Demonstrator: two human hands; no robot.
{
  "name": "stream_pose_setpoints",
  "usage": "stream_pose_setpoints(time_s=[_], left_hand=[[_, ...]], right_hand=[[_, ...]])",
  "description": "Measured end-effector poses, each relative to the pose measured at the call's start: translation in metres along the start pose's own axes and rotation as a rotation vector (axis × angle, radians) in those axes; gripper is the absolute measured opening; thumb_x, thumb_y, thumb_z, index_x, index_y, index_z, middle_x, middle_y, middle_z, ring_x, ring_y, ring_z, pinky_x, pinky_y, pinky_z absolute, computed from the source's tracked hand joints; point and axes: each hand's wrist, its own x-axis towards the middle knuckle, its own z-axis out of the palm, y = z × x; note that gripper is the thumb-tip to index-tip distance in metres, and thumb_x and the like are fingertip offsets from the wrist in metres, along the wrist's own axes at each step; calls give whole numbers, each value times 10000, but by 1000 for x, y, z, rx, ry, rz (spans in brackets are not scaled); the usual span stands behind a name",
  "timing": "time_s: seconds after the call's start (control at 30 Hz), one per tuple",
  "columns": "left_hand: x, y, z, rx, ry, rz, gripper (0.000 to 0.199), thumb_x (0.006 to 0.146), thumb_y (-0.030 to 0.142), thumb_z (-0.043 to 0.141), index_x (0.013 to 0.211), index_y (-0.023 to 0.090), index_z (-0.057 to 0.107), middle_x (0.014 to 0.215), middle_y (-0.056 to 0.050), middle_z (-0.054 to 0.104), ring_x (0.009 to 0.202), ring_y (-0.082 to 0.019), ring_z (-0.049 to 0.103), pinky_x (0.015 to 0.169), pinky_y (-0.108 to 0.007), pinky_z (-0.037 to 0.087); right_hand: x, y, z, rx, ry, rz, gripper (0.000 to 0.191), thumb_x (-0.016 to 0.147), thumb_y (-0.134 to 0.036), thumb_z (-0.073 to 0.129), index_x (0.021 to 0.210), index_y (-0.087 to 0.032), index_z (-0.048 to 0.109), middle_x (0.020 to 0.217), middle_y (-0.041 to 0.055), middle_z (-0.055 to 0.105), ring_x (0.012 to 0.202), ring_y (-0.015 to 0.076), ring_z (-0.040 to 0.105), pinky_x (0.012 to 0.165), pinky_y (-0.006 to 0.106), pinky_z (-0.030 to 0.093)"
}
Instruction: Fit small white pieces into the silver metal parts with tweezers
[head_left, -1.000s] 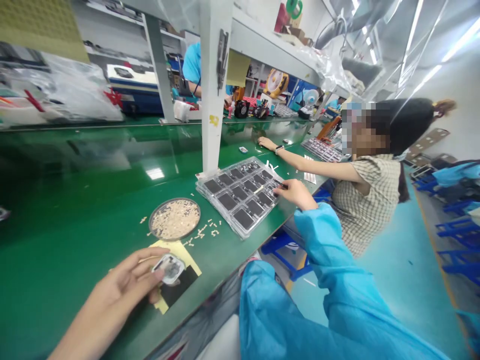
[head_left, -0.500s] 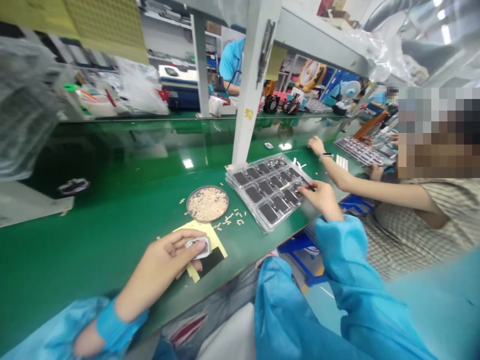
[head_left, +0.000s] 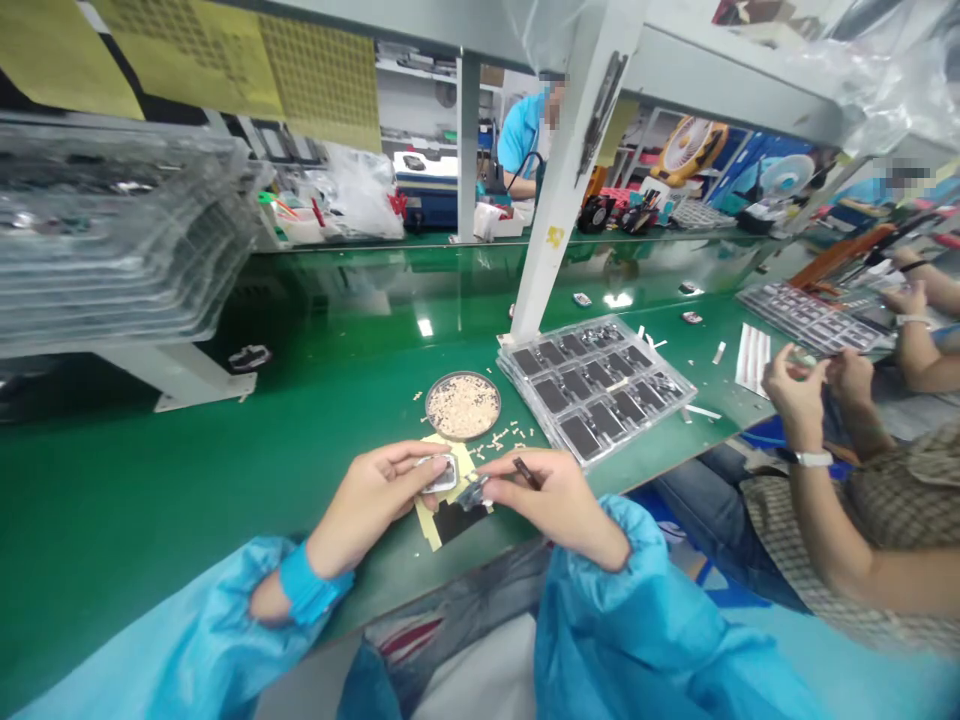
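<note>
My left hand [head_left: 379, 500] is closed around a small squarish housing with a pale rim [head_left: 450, 472], thumb on top. Close to its right, my right hand [head_left: 562, 505] pinches a small dark electronic part [head_left: 471, 494] between thumb and fingertips. A dark, slim tool [head_left: 526, 472] also sticks up from the right hand's fingers; its kind is unclear. Under both hands lies a yellow sheet [head_left: 429, 530] with a black patch [head_left: 459, 522]. Just beyond is a round dish [head_left: 463, 438] of small beige pieces, several of them scattered beside it.
A clear plastic tray [head_left: 553, 436] with dark screen-like parts in its compartments lies right of the dish. A white post [head_left: 536, 270] rises behind it. Stacked clear trays [head_left: 120, 270] stand at left. A co-worker's hands [head_left: 814, 385] are at the right.
My right hand has come left from the tray to beside my left hand, bringing the dark part. The view has turned left, and the co-worker's hands are now together.
</note>
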Motion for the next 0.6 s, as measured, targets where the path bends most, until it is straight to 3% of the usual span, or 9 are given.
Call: stream_pose_setpoints(time_s=[0.13, 0.27, 0.33, 0.43, 0.6], left_hand=[[-3, 0, -1, -10, -30, 56, 472, 879, 439, 687, 1240, 136, 681, 718, -44, 710, 551, -119, 529, 489, -216, 362], [-5, -1, -3, -3, -57, 114, 459, 881, 381, 676, 1278, 150, 669, 828, -59, 742, 656, -154, 608, 611, -247, 476], [-7, -1, -3, -28, -81, 128, 489, 847, 361, 713, 1291, 161, 659, 980, -85, 763, 858, -219, 692, 765, -286, 542], [-8, -1, -1, -50, -98, 148, 556, 810, 361, 755, 1316, 166, 632, 1222, -124, 719, 1116, -298, 671, 979, -380, 531], [-7, -3, 3, 25, -81, 160, 613, 808, 399, 757, 1340, 140, 595, 1291, -158, 681, 1118, -304, 679, 988, -406, 547]], right_hand=[[9, 10, 13, 73, -19, 197, 223, 748, -376, 819, 762, -156, 788, 550, -15, 648, 483, 93, 477, 470, 225, 346], [15, 14, 18, 137, -16, 198, 303, 767, -439, 792, 720, -142, 755, 595, 7, 665, 526, 103, 513, 514, 229, 383], [17, 16, 20, 144, -2, 195, 308, 756, -446, 800, 732, -143, 754, 601, 0, 662, 531, 102, 512, 522, 231, 383], [20, 19, 22, 146, 19, 190, 294, 749, -432, 809, 774, -141, 771, 623, -4, 670, 553, 105, 521, 548, 233, 398], [22, 19, 24, 139, 43, 191, 267, 772, -408, 790, 759, -143, 764, 621, -9, 645, 570, 106, 504, 567, 237, 397]])
